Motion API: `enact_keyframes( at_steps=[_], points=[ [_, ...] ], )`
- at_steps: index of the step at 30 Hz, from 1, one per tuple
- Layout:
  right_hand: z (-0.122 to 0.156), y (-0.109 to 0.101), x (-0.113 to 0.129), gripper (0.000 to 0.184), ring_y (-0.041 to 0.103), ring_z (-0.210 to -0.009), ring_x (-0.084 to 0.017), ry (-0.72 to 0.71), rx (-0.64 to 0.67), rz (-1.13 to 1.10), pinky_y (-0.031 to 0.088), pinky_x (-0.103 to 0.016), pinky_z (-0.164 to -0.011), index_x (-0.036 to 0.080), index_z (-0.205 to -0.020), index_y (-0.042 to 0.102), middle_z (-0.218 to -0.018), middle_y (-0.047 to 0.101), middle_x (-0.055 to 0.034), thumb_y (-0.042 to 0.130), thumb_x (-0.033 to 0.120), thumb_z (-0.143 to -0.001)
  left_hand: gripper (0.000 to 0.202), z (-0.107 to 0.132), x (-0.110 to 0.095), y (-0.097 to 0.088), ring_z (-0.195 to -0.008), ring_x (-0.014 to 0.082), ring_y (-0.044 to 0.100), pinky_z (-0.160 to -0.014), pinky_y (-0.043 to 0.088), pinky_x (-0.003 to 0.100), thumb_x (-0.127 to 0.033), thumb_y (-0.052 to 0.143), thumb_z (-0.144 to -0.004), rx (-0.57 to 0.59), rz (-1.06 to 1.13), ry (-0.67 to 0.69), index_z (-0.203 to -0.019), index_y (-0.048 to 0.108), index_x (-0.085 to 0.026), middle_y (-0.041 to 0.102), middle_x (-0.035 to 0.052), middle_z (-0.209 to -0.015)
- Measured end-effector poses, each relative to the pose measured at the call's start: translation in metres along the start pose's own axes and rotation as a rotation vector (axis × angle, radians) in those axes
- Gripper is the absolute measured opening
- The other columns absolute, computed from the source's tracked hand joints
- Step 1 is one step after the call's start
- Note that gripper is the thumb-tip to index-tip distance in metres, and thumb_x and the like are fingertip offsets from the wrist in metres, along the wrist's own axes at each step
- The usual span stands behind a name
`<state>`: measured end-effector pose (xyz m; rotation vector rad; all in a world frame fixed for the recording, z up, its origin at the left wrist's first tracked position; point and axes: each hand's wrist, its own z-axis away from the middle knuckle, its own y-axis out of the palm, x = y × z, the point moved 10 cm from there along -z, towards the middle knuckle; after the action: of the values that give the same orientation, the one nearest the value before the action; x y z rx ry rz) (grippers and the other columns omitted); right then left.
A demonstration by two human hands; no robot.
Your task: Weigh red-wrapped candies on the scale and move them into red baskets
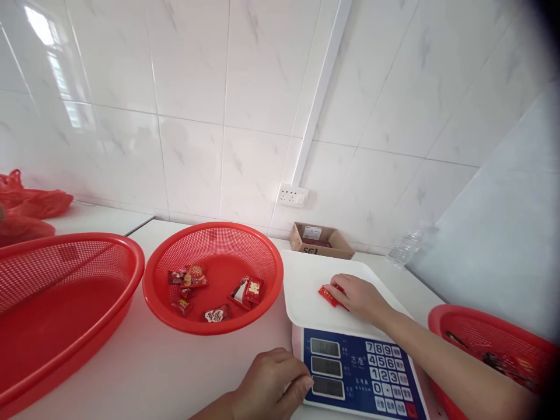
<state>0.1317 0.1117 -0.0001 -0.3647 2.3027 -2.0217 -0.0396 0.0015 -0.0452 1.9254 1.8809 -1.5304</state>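
My right hand [359,297] rests on the white weighing tray [306,286] of an electronic scale [359,373], its fingers closed on a small red candy packet [328,294]. My left hand [273,388] lies curled on the table, its fingertips touching the left edge of the scale's blue keypad panel; nothing shows in it. To the left of the scale stands a round red mesh basket [214,233] with several red wrapped candies [219,291] in it.
A large oval red basket [65,280] sits at the left, and another red basket [490,338] with dark items at the right edge. Red plastic bags [30,204] lie far left. A small cardboard box [321,240] and a clear bottle [405,248] stand by the tiled wall.
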Motion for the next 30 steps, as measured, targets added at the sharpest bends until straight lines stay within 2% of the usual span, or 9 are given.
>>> enact_keyframes(
  at_steps=[4, 7, 11, 15, 18, 21, 24, 27, 30],
  points=[
    [-0.013, -0.020, -0.004, 0.042, 0.052, -0.066, -0.018, 0.036, -0.104, 0.036, 0.032, -0.030, -0.057, 0.022, -0.060, 0.045, -0.068, 0.059, -0.0024, 0.030, 0.047, -0.090, 0.030, -0.001, 0.000, 0.001, -0.062, 0.0127, 0.059, -0.058, 0.043, 0.019, -0.029, 0.039, -0.090, -0.009, -0.021, 0.012, -0.077, 0.063, -0.017, 0.067, 0.0046, -0.067],
    [-0.030, -0.044, 0.007, 0.042, 0.052, -0.064, -0.017, 0.086, -0.213, -0.080, 0.032, -0.029, -0.055, 0.022, -0.060, 0.044, -0.066, 0.058, -0.0011, 0.031, 0.050, -0.089, 0.030, 0.000, 0.001, 0.005, -0.061, 0.0127, 0.060, -0.058, 0.043, 0.020, -0.029, 0.039, -0.090, -0.005, -0.058, 0.033, -0.078, 0.064, -0.017, 0.068, 0.0045, -0.067],
    [-0.059, -0.060, 0.072, 0.042, 0.054, -0.067, -0.016, -0.072, -0.287, -0.224, 0.035, -0.027, -0.058, 0.022, -0.063, 0.050, -0.067, 0.059, -0.0011, 0.034, 0.051, -0.089, 0.030, 0.000, 0.002, 0.008, -0.062, 0.0127, 0.062, -0.058, 0.045, 0.019, -0.031, 0.040, -0.090, -0.001, -0.112, 0.061, -0.078, 0.064, -0.017, 0.070, 0.0044, -0.069],
    [-0.078, -0.032, 0.170, 0.041, 0.055, -0.074, -0.016, -0.440, -0.150, -0.092, 0.035, -0.026, -0.064, 0.020, -0.071, 0.058, -0.075, 0.062, -0.0031, 0.036, 0.048, -0.091, 0.026, -0.001, 0.003, 0.007, -0.062, 0.0129, 0.063, -0.060, 0.046, 0.019, -0.029, 0.042, -0.089, -0.004, -0.120, 0.076, -0.080, 0.065, -0.018, 0.070, 0.0039, -0.070],
    [-0.089, 0.011, 0.209, 0.036, 0.056, -0.084, -0.018, -0.572, 0.023, 0.109, 0.035, -0.027, -0.063, 0.019, -0.082, 0.062, -0.087, 0.065, -0.0062, 0.042, 0.048, -0.089, 0.023, 0.000, 0.003, 0.008, -0.063, 0.0133, 0.064, -0.060, 0.047, 0.018, -0.028, 0.045, -0.087, -0.011, -0.106, 0.105, -0.083, 0.065, -0.018, 0.070, 0.0046, -0.070],
    [-0.099, 0.043, 0.215, 0.028, 0.057, -0.091, -0.023, -0.588, 0.158, 0.217, 0.038, -0.029, -0.067, 0.018, -0.083, 0.066, -0.091, 0.067, -0.0090, 0.054, 0.043, -0.084, 0.022, 0.001, 0.005, 0.012, -0.062, 0.0135, 0.063, -0.059, 0.047, 0.018, -0.028, 0.047, -0.085, -0.015, -0.123, 0.129, -0.082, 0.066, -0.016, 0.068, 0.0052, -0.068],
    [-0.104, 0.055, 0.207, 0.018, 0.058, -0.093, -0.026, -0.555, 0.213, 0.216, 0.042, -0.032, -0.071, 0.019, -0.081, 0.070, -0.090, 0.068, -0.0098, 0.062, 0.036, -0.078, 0.023, 0.000, 0.008, 0.014, -0.063, 0.0137, 0.064, -0.060, 0.048, 0.018, -0.029, 0.048, -0.085, -0.007, -0.146, 0.117, -0.082, 0.067, -0.017, 0.068, 0.0047, -0.068],
    [-0.102, 0.048, 0.199, 0.019, 0.058, -0.098, -0.026, -0.533, 0.204, 0.166, 0.044, -0.034, -0.078, 0.021, -0.089, 0.071, -0.096, 0.069, -0.0084, 0.057, 0.030, -0.081, 0.024, -0.001, 0.008, 0.013, -0.063, 0.0135, 0.065, -0.059, 0.048, 0.018, -0.030, 0.047, -0.086, 0.003, -0.153, 0.106, -0.084, 0.067, -0.018, 0.069, 0.0046, -0.070],
    [-0.096, 0.020, 0.183, 0.027, 0.055, -0.105, -0.022, -0.498, 0.104, 0.077, 0.042, -0.035, -0.089, 0.021, -0.104, 0.066, -0.109, 0.066, -0.0068, 0.047, 0.027, -0.086, 0.024, -0.001, 0.007, 0.011, -0.063, 0.0130, 0.065, -0.058, 0.048, 0.018, -0.030, 0.047, -0.086, -0.003, -0.145, 0.093, -0.083, 0.067, -0.018, 0.070, 0.0037, -0.070]
  ],
)
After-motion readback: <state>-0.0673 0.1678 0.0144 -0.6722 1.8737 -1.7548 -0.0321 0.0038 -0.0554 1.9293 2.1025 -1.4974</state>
